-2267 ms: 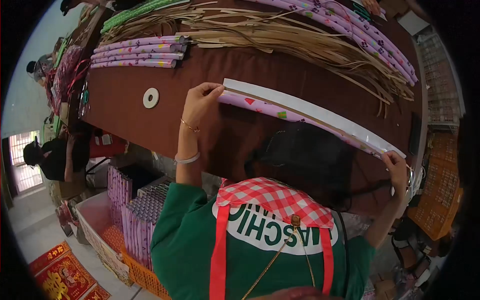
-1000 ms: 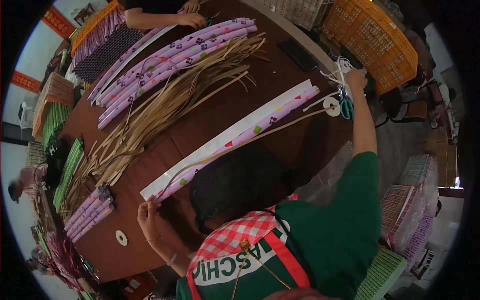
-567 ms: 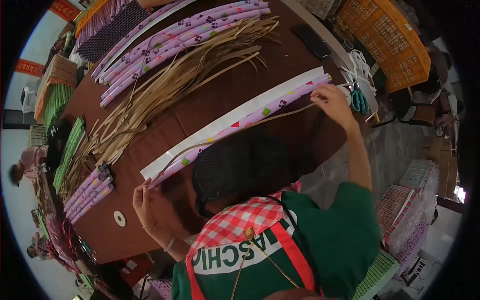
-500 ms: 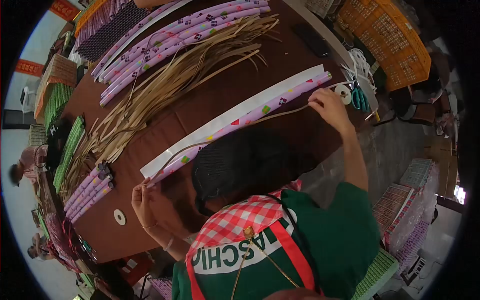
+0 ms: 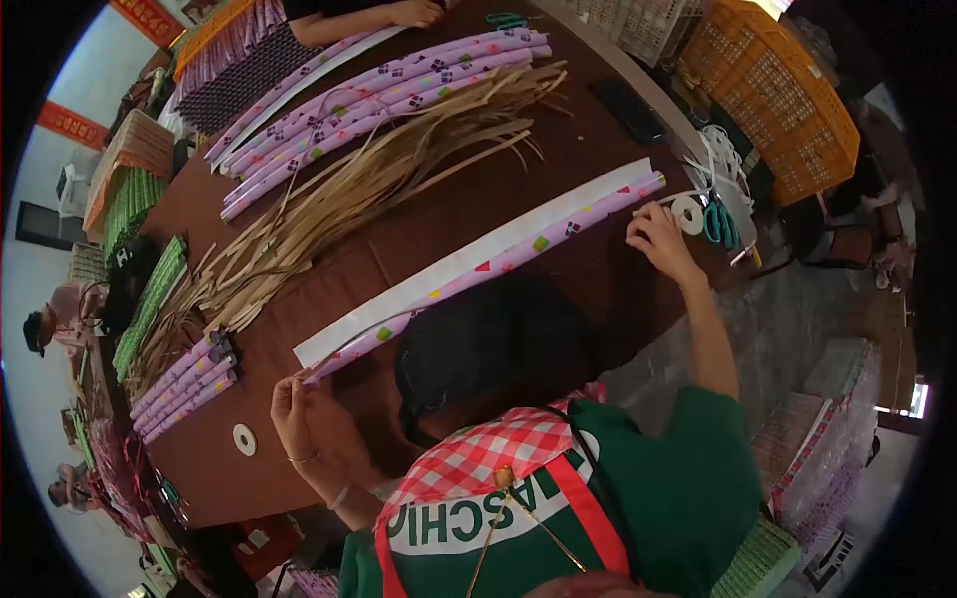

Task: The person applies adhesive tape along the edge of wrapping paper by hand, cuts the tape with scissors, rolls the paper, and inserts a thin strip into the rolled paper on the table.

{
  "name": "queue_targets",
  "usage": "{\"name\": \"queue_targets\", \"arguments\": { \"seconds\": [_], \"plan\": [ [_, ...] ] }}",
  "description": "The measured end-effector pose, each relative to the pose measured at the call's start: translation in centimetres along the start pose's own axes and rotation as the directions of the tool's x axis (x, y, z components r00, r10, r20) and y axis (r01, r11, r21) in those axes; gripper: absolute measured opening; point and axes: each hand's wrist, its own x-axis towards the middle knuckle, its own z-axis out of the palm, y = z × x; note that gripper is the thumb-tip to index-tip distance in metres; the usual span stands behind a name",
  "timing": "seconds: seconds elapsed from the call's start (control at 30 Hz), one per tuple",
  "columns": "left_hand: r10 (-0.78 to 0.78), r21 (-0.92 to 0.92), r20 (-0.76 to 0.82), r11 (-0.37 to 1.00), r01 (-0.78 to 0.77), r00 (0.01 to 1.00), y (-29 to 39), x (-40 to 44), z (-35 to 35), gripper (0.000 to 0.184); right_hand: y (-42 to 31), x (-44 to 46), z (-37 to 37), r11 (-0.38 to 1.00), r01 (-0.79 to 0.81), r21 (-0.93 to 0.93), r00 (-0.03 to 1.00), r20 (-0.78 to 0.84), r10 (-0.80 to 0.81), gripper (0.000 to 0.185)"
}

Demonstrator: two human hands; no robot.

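Observation:
A long purple patterned roll (image 5: 508,256), with a strip of its white backing (image 5: 478,244) flat along the far side, lies slanting across the brown table. At its near left end my left hand (image 5: 292,411) is closed, fingertips pinched on a thin brown strip (image 5: 374,329) against the roll's end. The strip runs along the roll, its middle hard to follow. Beyond the right end, my right hand (image 5: 660,242) has bent, pinched fingers that seem to hold the strip's other end. Close to its fingertips is a white tape roll (image 5: 688,214). A black cap-like shape (image 5: 488,344) hides part of the table.
Brown flat strips (image 5: 379,169) lie in a loose bundle, with purple rolls (image 5: 389,90) behind. Teal scissors (image 5: 720,221) and a phone (image 5: 628,110) are at right. Short purple rolls (image 5: 184,389) and another tape roll (image 5: 244,439) lie left. Another person's hand (image 5: 414,12) rests at the far edge.
The view has shifted slightly. My right hand has drawn a little down and closer to the tape roll, and the brown strip no longer bows away from the purple roll. Another person's forearm has come into view.

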Motion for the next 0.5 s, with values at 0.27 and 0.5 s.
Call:
{"name": "queue_targets", "arguments": {
  "seconds": [0.27, 0.5],
  "plan": [
    [0.08, -0.076, -0.135, 0.993, -0.091, 0.988, 2.7, -2.3, -0.5, 0.006, -1.2, -0.6, -5.3, 0.996, 0.086, 0.021, 0.97, -0.23, -0.079, 0.01],
    [0.039, -0.175, -0.398, 0.978, -0.118, 0.916, -3.7, -7.9, -0.8, 0.009, -0.9, -3.9, -0.7, 0.923, -0.242, 0.299, 0.899, -0.288, 0.329, 0.016]
  ]
}}
